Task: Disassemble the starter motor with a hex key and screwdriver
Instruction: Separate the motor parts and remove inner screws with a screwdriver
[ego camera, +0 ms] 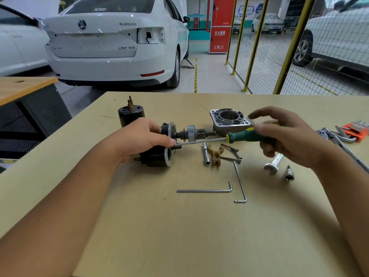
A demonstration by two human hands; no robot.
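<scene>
- The left hand (142,136) curls over the starter motor (159,145), gripping its black body against the desk (179,236), thumb near the metal flange.
- The right hand (283,134) holds the green handle of the screwdriver (247,135), thumb and lower fingers around it, upper fingers spread loosely above.
- The screwdriver shaft runs level from the right hand across to the left hand, its tip meeting the motor flange just under the left thumb.
- The motor's gear shaft (192,133) sticks out of the flange toward the right hand, just behind the screwdriver shaft.
- Behind the shaft's end, just beyond the right hand's fingers, sits a grey metal housing (229,121) with a round opening facing up.
- Behind the left hand a black cylinder (130,115) stands upright with posts on top.
- Between the hands, nearer the person, lie a small socket (206,156), a tan plastic fork (215,156) and some long bolts (231,153).
- Nearer still lie two hex keys (205,190), one flat across, the other running toward the bolts.
- Below the right hand lie a short wrench (272,165) and a bit socket (289,173).
- Beyond the right wrist lie an orange hex key set (357,129) and other metal tools.
- A white car (111,41) is parked past the desk.
</scene>
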